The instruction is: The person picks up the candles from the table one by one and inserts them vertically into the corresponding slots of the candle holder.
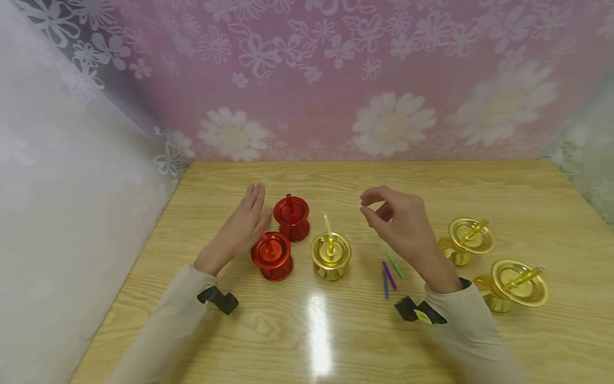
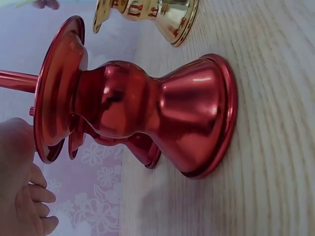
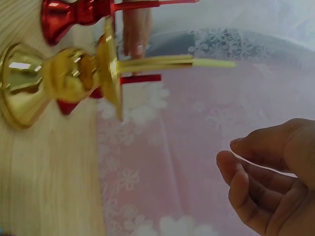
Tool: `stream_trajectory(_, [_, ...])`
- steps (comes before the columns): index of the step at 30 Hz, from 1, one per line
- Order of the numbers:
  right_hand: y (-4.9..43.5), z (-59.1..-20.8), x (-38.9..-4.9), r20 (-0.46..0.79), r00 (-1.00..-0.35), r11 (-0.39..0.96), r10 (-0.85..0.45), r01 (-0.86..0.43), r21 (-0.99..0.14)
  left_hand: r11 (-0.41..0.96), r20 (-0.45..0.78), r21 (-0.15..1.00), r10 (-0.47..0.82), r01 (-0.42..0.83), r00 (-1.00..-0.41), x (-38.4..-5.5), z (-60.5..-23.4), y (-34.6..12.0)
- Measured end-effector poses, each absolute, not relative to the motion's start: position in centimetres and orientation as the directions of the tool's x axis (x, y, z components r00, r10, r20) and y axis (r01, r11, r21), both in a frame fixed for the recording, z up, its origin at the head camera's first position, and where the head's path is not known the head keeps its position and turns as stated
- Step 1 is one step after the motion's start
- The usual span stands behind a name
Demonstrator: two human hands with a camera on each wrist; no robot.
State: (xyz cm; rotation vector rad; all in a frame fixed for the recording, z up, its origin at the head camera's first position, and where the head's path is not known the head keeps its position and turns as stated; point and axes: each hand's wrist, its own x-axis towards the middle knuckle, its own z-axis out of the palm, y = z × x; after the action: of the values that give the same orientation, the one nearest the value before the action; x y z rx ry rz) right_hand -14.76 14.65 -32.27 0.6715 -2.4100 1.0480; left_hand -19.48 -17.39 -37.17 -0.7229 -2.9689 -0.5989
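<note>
My left hand [image 1: 244, 229], its fingers straight, is beside two red candle holders. A red candle stands in the front red candle holder [image 1: 271, 252]; the thumb is close to the rim of the red holder behind [image 1: 291, 212]. To their right stands a gold candle holder [image 1: 331, 258] with a thin yellow candle [image 1: 327, 224] upright in its tube. My right hand [image 1: 400, 224] hovers to the right of that holder, fingers loosely curled and thumb near the index fingertip. Nothing shows between its fingertips in the right wrist view.
A green candle [image 1: 395, 265], a purple candle [image 1: 389, 276] and a blue candle [image 1: 386, 284] lie on the wooden table [image 1: 268, 341] below the right hand. Two more gold holders, one behind [image 1: 472, 234] and one in front [image 1: 518, 282], stand at the right. Flowered cloth [image 1: 307, 106] hangs behind.
</note>
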Motion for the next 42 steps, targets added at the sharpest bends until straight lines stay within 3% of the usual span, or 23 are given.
stream_trajectory(12, [17.2, -34.3, -14.6, 0.291, -0.916, 0.755, -0.277, -0.395, -0.523, 0.814, 0.011, 0.323, 0.507, 0.483, -0.862, -20.4, -36.7, -16.4])
stream_trajectory(19, [18.4, -35.5, -14.3, 0.190, -0.945, 0.822, -0.267, -0.326, -0.466, 0.809, -0.006, 0.295, 0.534, 0.509, -0.845, -20.6, -36.8, -16.2])
stream_trajectory(30, [20.0, -38.0, -13.5, -0.159, -0.950, 0.906, -0.268, -0.192, -0.377, 0.817, -0.048, 0.250, 0.546, 0.519, -0.837, -20.9, -36.8, -15.8])
stream_trajectory(42, [19.6, -38.6, -13.3, -0.200, -0.938, 0.919, -0.283, -0.206, -0.338, 0.816, -0.065, 0.225, 0.557, 0.532, -0.828, -21.3, -36.9, -15.5])
